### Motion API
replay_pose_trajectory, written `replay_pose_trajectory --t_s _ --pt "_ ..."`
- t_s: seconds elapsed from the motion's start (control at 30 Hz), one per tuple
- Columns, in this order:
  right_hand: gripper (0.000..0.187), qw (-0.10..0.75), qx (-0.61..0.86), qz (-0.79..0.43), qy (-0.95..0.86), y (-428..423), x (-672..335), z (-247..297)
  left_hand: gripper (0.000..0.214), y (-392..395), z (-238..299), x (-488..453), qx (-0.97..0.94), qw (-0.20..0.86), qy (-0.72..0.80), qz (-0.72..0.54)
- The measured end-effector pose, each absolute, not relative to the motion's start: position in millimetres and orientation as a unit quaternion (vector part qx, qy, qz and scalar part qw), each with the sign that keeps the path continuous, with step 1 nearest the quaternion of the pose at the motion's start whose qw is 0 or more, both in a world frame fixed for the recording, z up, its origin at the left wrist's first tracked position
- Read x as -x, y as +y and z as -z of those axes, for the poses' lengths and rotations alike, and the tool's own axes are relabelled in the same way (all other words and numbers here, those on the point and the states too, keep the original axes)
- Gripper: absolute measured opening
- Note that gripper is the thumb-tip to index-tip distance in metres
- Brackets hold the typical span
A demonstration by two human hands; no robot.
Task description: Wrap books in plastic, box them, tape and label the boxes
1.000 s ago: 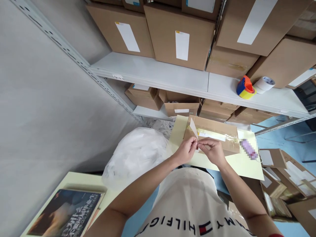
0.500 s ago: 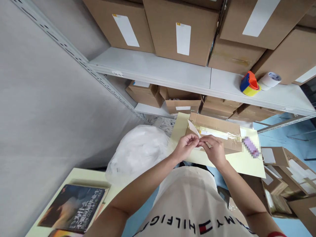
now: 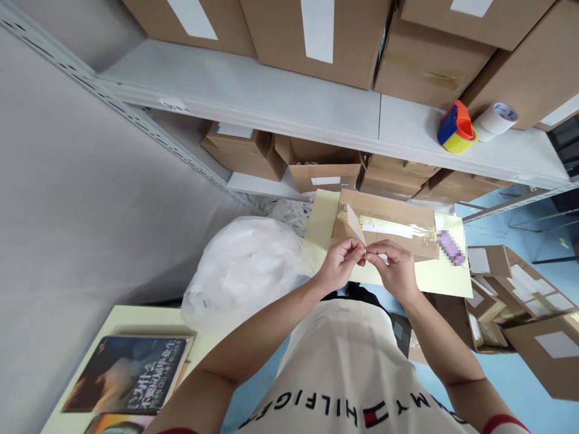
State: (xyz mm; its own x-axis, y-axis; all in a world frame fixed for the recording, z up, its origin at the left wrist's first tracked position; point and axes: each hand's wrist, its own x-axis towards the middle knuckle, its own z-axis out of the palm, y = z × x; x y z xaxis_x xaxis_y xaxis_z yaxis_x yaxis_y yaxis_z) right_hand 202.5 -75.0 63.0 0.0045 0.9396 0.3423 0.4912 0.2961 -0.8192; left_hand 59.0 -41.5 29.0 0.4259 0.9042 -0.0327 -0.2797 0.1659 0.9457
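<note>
Two hands meet fingertip to fingertip over the near edge of the cardboard box. Left hand and right hand are both pinched narrow on a small label; its lower end is hidden by the fingers, and I can't tell whether it's a sticker or its backing. Label sticks up toward 11 o'clock from the pinch. Box lies flat on the pale yellow table, long axis roughly 9-to-3, taped along the top. Blurred purple patch at the box's 3 o'clock, unreadable. White plastic bag at 9 o'clock of the hands. Tape dispenser and tape roll sit on the shelf at 1 o'clock. Book at 7 o'clock, partly cut off.
</note>
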Motion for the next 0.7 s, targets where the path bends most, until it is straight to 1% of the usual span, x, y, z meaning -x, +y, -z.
replay_pose_trajectory --t_s 0.17,0.33,0.53,0.7 --pt "0.014 0.459 0.55 -0.269 -0.644 -79.5 -211.5 -69.6 0.052 -41.7 -27.2 -71.2 -0.518 0.658 0.316 -0.445" --pt "0.012 0.466 0.545 -0.224 -0.66 -69.3 -230.3 -76.2 0.046 -33.4 -38.1 -90.9 -0.553 0.616 0.303 -0.472" --pt "0.015 0.442 0.512 -0.16 -0.719 -51.8 -259.4 -83.3 0.042 -26.6 -53.3 -106.3 -0.54 0.634 0.299 -0.466" --pt "0.015 0.434 0.479 -0.147 -0.749 -44.6 -280.3 -83.7 0.041 -26.2 -56.4 -119.1 -0.536 0.626 0.311 -0.474"
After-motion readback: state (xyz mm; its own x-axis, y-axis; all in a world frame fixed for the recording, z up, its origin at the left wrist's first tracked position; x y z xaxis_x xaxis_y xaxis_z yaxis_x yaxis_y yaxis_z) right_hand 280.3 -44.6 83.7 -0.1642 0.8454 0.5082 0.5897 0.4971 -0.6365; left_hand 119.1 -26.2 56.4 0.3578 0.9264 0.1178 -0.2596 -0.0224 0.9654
